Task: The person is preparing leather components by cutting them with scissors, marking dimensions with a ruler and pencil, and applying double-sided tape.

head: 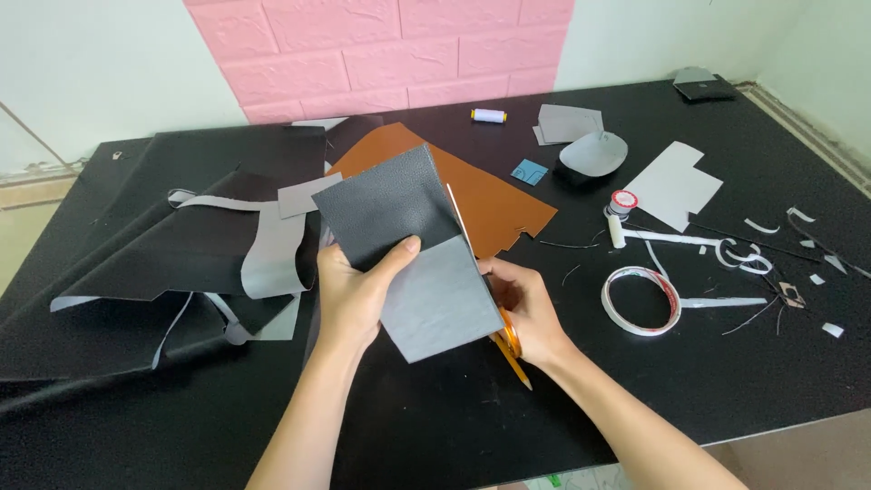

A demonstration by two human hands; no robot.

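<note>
My left hand [356, 295] grips a folded piece of leather-like sheet [408, 245], dark textured grey on its upper half and pale grey on the lower flap, held up over the black table [435, 426]. My right hand [524, 308] sits just right of the sheet and holds orange-handled scissors [508, 340]. The scissors' blade [458, 222] runs up along the sheet's right edge. A brown leather piece [490, 204] lies flat behind the sheet.
Black sheets with grey backing [209, 245] are piled at the left. At the right lie a roll of double-sided tape [640, 299], a glue tube [619, 213], white paper patterns [673, 186], offcuts, a grey oval piece [594, 152] and a thread spool [488, 115].
</note>
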